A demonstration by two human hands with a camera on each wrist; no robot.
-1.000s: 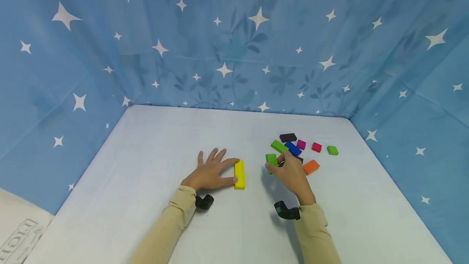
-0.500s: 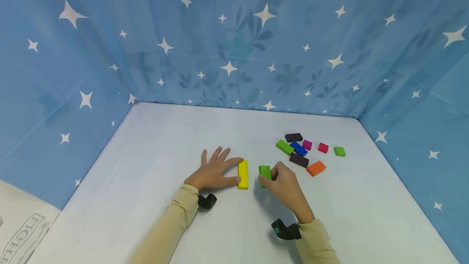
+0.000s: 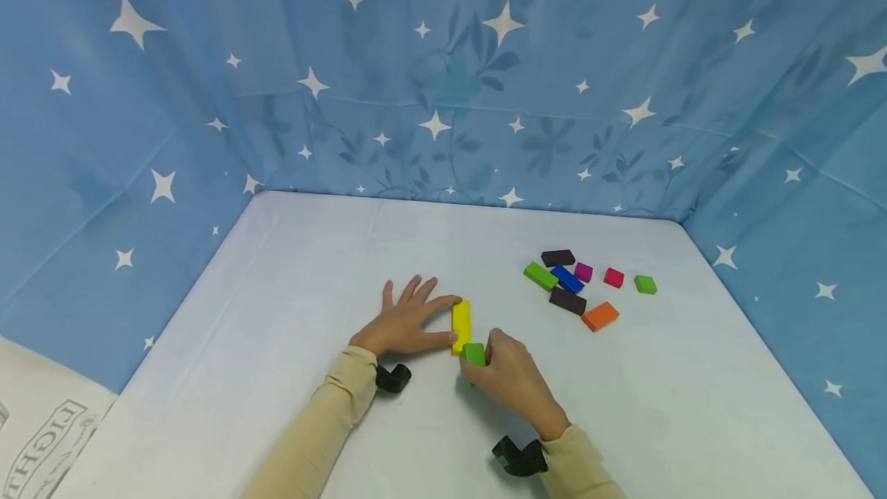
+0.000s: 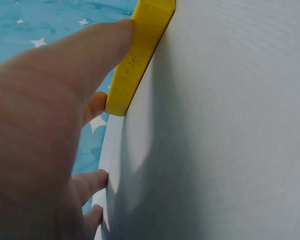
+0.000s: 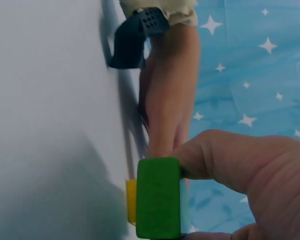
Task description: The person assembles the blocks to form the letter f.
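On the white table a long yellow block [image 3: 461, 319] lies lengthwise away from the person. My left hand [image 3: 404, 327] rests beside it with fingers spread, the index fingertip at its far end and the thumb against its left side. In the left wrist view the thumb touches the long side face of the yellow block [image 4: 140, 55]. My right hand [image 3: 516, 377] pinches a green block [image 3: 474, 355] between thumb and fingers, right at the near end of the yellow one. The right wrist view shows the end face of this green block [image 5: 159, 200], overlapping the yellow behind it.
To the right lies a loose group: black blocks [image 3: 567, 301], a blue block [image 3: 567, 279], a green block [image 3: 540, 276], an orange block [image 3: 600, 316], and a magenta cube [image 3: 584, 272]. A red cube [image 3: 614, 277] and a green piece [image 3: 645, 285] sit farther right. Blue star-patterned curtains [image 3: 443, 98] border the table.
My right hand has carried the green block left and toward the person, from beside the group to the yellow block's near end. My left hand stays at the yellow block.
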